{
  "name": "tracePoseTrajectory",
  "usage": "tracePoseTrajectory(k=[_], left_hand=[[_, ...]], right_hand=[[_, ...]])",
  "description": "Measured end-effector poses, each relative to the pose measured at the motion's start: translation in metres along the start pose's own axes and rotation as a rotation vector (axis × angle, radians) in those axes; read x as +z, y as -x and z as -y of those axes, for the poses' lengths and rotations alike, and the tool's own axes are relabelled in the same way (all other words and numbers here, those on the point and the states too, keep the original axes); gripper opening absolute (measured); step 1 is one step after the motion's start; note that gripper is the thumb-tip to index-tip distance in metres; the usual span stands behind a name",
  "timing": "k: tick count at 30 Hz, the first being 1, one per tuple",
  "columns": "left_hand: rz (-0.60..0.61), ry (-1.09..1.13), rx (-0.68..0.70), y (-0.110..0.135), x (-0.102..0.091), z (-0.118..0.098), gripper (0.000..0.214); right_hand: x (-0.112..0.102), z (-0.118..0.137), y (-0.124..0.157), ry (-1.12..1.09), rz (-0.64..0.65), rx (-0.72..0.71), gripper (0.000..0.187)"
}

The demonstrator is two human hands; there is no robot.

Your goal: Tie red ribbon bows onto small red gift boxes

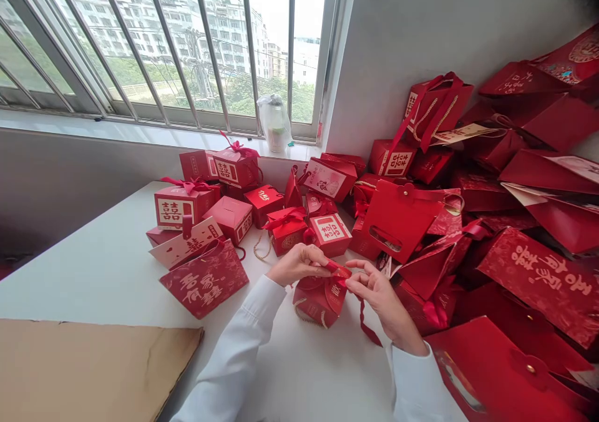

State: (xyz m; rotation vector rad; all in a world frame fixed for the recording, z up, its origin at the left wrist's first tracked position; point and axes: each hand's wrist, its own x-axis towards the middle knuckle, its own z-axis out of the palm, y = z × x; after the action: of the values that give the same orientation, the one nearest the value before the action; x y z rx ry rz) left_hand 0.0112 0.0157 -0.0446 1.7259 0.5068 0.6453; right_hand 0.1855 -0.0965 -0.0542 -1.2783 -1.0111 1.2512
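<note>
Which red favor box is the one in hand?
The small red box on the white table, directly under both hands: its red ribbon is pinched between left hand and right hand. No hand touches the other red boxes.

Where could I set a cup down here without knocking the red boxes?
Bare white table lies between the red bag and brown cardboard, and between the white sleeves below the small box. The right side, heaped with red bags, and the window end are crowded.
</note>
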Motion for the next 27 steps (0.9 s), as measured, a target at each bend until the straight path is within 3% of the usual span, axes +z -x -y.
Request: tracePoseTrajectory(k=[8, 16, 19, 27], left_hand=[[0.135, -0.023, 0.086, -0.001, 0.002, -0.003, 0.029], [0.124, -0.114, 0.015, -0.001, 0.005, -0.001, 0.032], [0.093, -0.172, 0.039, -0.001, 0.004, 0.0, 0.03], [0.062, -0.12, 0.04, -0.001, -0.001, 0.007, 0.026]], right_hand=[[-0.016, 0.019, -0.002, 0.099, 0.009, -0.031, 0.043], [-0.004, 0.048, -0.023, 0.944, -0.052, -0.322, 0.031], [0.001, 0.052, -0.026, 1.143, -0.043, -0.348, 0.027], [-0.008, 0.041, -0.028, 1.2, -0.058, -0.263, 0.013]])
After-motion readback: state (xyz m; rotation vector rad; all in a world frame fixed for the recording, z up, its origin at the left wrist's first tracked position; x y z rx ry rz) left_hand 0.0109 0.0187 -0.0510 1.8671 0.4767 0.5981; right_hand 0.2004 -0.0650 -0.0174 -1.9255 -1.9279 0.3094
